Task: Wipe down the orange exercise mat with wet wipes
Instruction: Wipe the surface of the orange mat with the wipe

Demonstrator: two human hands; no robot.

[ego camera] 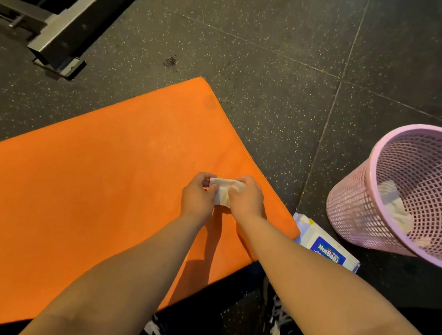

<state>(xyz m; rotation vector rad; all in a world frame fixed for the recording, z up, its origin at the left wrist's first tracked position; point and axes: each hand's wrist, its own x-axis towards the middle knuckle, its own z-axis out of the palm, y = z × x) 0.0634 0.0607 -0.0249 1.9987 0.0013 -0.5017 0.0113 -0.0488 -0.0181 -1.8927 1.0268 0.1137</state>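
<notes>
The orange exercise mat point(91, 175) lies flat on the dark speckled floor and fills the lower left of the view. Above its right end, my left hand point(197, 197) and my right hand point(246, 200) hold one white wet wipe point(225, 189) between them, each pinching a side of it. The wipe is partly crumpled and hangs just over the mat. A white and blue pack of wet wipes point(326, 246) lies on the floor against the mat's right corner.
A pink mesh waste basket point(384, 152) stands at the right with used white wipes inside. A grey metal equipment frame point(62, 26) sits on the floor at the upper left. My black and white shoes point(273, 329) show at the bottom.
</notes>
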